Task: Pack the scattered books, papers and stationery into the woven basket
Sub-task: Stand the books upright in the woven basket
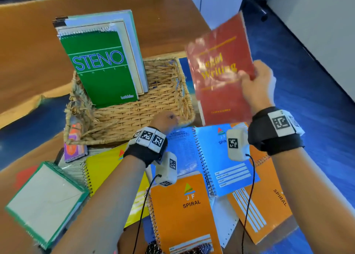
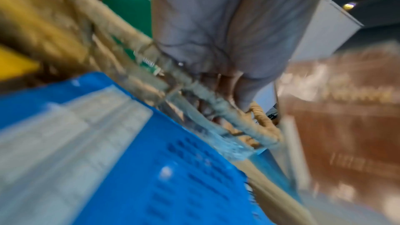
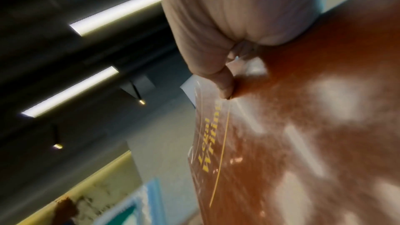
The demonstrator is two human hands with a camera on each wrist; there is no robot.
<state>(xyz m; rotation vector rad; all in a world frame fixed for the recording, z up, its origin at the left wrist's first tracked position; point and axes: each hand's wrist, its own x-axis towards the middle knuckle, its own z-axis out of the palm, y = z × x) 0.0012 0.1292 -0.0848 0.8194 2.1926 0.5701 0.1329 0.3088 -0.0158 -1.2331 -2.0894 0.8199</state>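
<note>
Head view shows the right hand (image 1: 256, 84) up in the air to the right of the woven basket (image 1: 134, 111), thumb on the front cover and fingers wrapped behind a red book (image 1: 221, 71) titled "Legal Writing", so it's grasping that book by its right edge, well clear of the desk. From the right wrist cam you get the same red cover (image 3: 303, 126) with the thumb (image 3: 223, 85) pressed onto it, pretty blurry though. The left hand (image 1: 165, 120) is down at the basket's near right corner, and the left wrist cam shows its fingers (image 2: 225, 88) curled over the woven rim (image 2: 216, 107), so it's gripping the basket. Inside the basket, leaning against its far left side, there's a green STENO notepad (image 1: 103, 67) standing upright with a few more books (image 1: 130, 42) stacked behind it. Scattered on the near side of the basket: a blue spiral notebook (image 1: 226, 157) lying open just right of the left wrist, an orange JF Spiral notebook (image 1: 184, 211) in front of it, another orange one (image 1: 269, 196) at the right partly under the blue one, a yellow notebook (image 1: 103, 169) under the left forearm, and a green-edged pad (image 1: 44, 201) at the near left. A small purple and orange packet (image 1: 74, 146) sits touching the basket's near left corner.
</note>
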